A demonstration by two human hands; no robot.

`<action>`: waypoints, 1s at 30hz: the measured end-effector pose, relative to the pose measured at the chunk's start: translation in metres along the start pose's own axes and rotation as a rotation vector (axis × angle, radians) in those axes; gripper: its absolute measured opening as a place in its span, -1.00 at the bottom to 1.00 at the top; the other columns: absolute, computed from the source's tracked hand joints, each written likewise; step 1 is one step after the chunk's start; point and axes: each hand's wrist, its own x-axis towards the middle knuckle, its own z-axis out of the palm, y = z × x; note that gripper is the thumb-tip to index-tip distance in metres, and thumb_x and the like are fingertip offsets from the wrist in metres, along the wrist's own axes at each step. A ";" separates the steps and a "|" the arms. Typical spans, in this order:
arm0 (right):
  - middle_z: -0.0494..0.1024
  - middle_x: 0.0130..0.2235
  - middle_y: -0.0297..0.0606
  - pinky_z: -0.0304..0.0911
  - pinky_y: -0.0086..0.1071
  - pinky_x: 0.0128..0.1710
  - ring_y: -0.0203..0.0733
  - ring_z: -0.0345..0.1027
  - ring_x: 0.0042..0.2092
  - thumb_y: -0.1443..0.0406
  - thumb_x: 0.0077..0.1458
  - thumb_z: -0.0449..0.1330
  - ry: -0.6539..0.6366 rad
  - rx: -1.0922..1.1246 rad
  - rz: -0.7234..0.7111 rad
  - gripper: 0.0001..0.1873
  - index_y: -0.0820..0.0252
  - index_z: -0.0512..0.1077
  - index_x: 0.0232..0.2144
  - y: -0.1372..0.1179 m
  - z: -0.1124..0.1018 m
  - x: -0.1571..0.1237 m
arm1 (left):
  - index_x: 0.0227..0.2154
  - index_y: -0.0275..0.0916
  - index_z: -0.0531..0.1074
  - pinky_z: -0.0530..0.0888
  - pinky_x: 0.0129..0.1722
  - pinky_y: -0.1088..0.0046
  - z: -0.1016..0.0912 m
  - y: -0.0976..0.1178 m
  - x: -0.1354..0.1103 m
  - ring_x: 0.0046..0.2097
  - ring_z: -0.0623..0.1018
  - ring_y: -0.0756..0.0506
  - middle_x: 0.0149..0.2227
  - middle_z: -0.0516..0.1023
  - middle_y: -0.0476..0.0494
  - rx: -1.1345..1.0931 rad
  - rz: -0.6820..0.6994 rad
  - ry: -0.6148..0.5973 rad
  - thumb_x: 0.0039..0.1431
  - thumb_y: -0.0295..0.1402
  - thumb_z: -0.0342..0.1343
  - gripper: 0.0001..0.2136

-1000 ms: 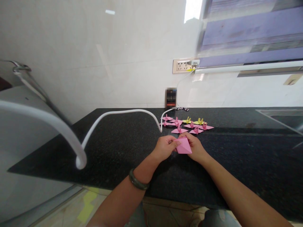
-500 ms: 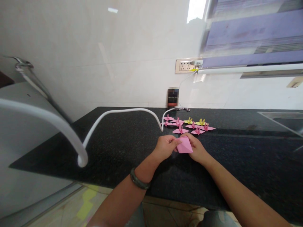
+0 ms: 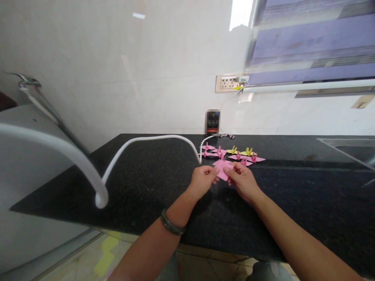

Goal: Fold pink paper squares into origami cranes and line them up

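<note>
A folded piece of pink origami paper (image 3: 223, 171) is held above the dark countertop. My left hand (image 3: 202, 180) pinches its left side between thumb and fingers. On its right side, my right hand (image 3: 243, 180) grips it with the thumb lying on top. Just beyond my hands stand several pink paper cranes (image 3: 238, 157) in a loose cluster, along with two yellow paper cranes (image 3: 249, 151). The held paper overlaps the nearest pink crane in view, so part of that crane is hidden. A dark bangle circles my left wrist.
A white bendy holder arm (image 3: 164, 137) curves across the left of the black stone countertop (image 3: 140, 175). A pixelated dark object (image 3: 213, 122) leans against the wall beneath a socket panel (image 3: 228, 83) with a plugged-in cable. A sink edge (image 3: 336, 148) lies at right.
The pink paper has been turned and raised slightly away from me. My right hand has come round from behind it, its thumb now on the paper's front.
</note>
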 end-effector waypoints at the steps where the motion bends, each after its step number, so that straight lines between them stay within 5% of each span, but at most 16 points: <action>1: 0.26 -0.62 -0.45 0.00 -0.53 -0.69 -0.45 0.04 -0.66 0.19 -0.11 0.15 0.017 0.006 -0.006 -0.81 0.20 0.29 -0.47 0.000 -0.001 0.001 | -0.58 -0.35 0.35 0.28 -0.64 0.62 0.001 0.000 -0.001 -0.63 0.35 0.10 -0.62 0.42 -0.08 -0.007 -0.024 -0.065 -0.07 -0.15 0.01 -0.70; 6: 0.28 -0.57 -0.41 -0.03 -0.54 -0.68 -0.45 0.03 -0.62 0.19 -0.12 0.16 -0.022 -0.008 -0.006 -0.79 0.23 0.31 -0.45 -0.002 0.000 -0.001 | -0.56 -0.38 0.36 0.26 -0.65 0.62 0.003 -0.001 -0.004 -0.65 0.34 0.11 -0.61 0.42 -0.10 -0.015 -0.079 -0.250 -0.09 -0.20 0.04 -0.73; 19: 0.20 -0.67 -0.44 -0.07 -0.51 -0.66 -0.42 0.00 -0.64 0.14 -0.06 0.07 0.039 -0.102 -0.053 -0.73 0.24 0.29 -0.59 -0.005 0.004 -0.001 | -0.67 -0.34 0.29 0.33 -0.65 0.58 0.007 -0.004 -0.003 -0.66 0.36 0.08 -0.69 0.38 -0.04 0.013 -0.122 -0.128 -0.16 -0.22 0.11 -0.74; 30: 0.17 -0.66 -0.44 -0.08 -0.52 -0.67 -0.42 -0.03 -0.64 0.12 -0.03 0.03 -0.001 -0.161 -0.056 -0.73 0.22 0.31 -0.54 -0.005 0.004 -0.002 | -0.65 -0.32 0.27 0.22 -0.63 0.60 0.004 0.005 -0.004 -0.62 0.31 0.09 -0.69 0.32 0.03 0.128 0.044 -0.060 -0.11 -0.15 0.04 -0.71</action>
